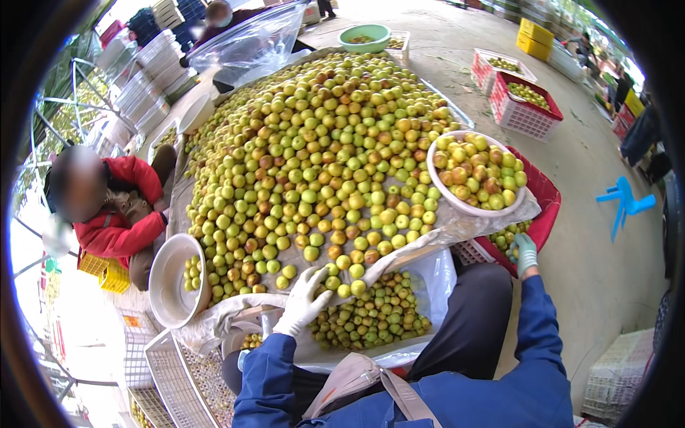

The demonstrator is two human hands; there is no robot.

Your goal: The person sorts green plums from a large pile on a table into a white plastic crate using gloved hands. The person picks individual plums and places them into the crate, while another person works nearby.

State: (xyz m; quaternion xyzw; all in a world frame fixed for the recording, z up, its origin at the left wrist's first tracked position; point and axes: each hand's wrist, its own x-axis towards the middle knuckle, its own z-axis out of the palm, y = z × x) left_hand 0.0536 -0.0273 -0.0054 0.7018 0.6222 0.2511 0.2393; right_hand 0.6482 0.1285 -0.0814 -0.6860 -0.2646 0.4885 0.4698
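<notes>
A large heap of round green and reddish fruits [321, 139] covers a cloth-lined sorting table. My left hand [305, 300], in a white glove, is at the near edge of the cloth, fingers spread beside several loose fruits [342, 276]. Just below it, a plastic-lined container [441, 289] holds more fruits. My right hand [524, 252], also gloved, reaches into a red crate [543, 214] of fruits at the table's right; its fingertips are partly hidden, so its grip is unclear. A full pinkish basin [434, 174] sits on the table's right corner.
A pale basin [174, 289] stands at the table's left corner, near a person in a red jacket [126, 230]. Plastic crates [160, 364] lie at the lower left. A green basin [382, 40], red and white crates [527, 120] and a blue stool [626, 204] stand farther off.
</notes>
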